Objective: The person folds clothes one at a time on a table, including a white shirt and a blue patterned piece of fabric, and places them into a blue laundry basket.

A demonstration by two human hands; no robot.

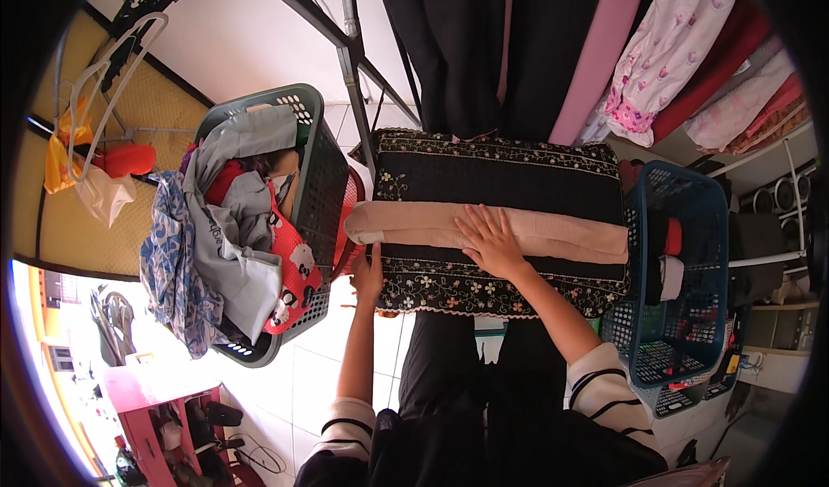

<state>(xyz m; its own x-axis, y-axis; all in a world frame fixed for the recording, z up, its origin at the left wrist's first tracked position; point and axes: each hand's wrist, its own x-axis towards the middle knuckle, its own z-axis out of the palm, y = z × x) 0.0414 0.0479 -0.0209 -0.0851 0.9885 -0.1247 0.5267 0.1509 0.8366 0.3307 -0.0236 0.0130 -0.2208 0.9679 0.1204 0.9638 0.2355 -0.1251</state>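
Beige cloth (566,235) in a long folded strip, lengthwise on black floral-edged cover (501,178)

Bright light floods the room from the left, where a glaring opening (76,340), perhaps a doorway or window, is too washed out for me to tell. White tiles with thin joints cover the floor (315,388) before us. Behind, a pale wall (259,34) rises past the crossing bars of a dark metal frame (351,55). A yellow, dark-edged panel (168,98) stands at left above a pink cabinet (142,398); a white tubular rack (796,195) lines the right.
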